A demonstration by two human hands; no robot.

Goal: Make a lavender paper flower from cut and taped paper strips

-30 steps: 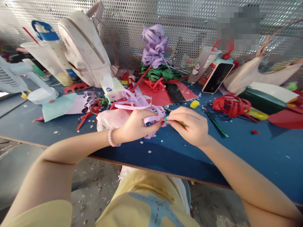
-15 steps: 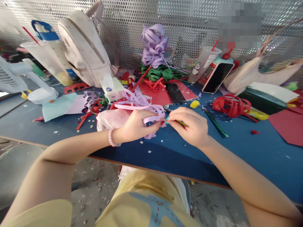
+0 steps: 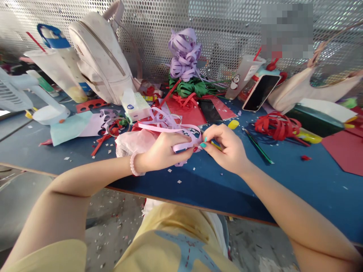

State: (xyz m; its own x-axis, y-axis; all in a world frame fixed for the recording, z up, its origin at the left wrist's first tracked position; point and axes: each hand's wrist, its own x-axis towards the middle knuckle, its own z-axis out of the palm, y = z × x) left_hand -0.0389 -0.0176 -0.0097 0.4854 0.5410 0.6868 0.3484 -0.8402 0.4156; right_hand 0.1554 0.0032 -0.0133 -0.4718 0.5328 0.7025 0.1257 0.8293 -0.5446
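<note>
Looped lilac paper strips [image 3: 170, 127] hang together in front of me, above the table edge. My left hand [image 3: 171, 149] is closed around them, thumb and fingers pinching the strips near their right end. My right hand [image 3: 224, 149] is beside it, thumb and index finger close together at the curled end of a strip; whether they grip it is hard to make out. A pink mesh pouch [image 3: 127, 141] lies behind my left wrist. Under my right hand a yellow object [image 3: 216, 145] is partly hidden.
Along the back stand a lilac, green and red paper-strip decoration [image 3: 185, 64], a backpack [image 3: 99, 56], a propped phone [image 3: 261, 92] and cups. Right are a red paper-strip ball [image 3: 276, 126] and a green pencil [image 3: 259, 147]. A white fan [image 3: 48, 109] stands left.
My right hand's fingers have loosened from a tight pinch and lifted slightly, with thumb and index nail now showing. The strip's curled end has shifted a little right; my left hand has barely moved.
</note>
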